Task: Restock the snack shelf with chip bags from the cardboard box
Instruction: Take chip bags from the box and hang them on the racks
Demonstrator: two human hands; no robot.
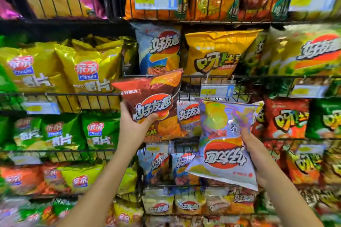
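glossy foil chip bags (pixel 153 101), black wire shelf (pixel 239 76)

Before the snack shelf (pixel 267 76), the left hand (pixel 134 127) holds the upright bag (pixel 155 103); right of it and lower, the right hand (pixel 256 153) holds the inverted bag (pixel 223 145).

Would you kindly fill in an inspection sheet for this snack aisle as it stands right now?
Surface: wire shelves, every tier in view stocked with bags.
Job's things: red-brown chip bag held upright in front of the shelves; lilac chip bag held upside down; cardboard box not in view.
Clutter: nothing seen.
Hands: left hand grips the red-brown chip bag low down; right hand grips the lilac chip bag at its right edge.
Cables: nothing seen.
Surroundings: price tag hanging from a rail; yellow bags and green bags at left.
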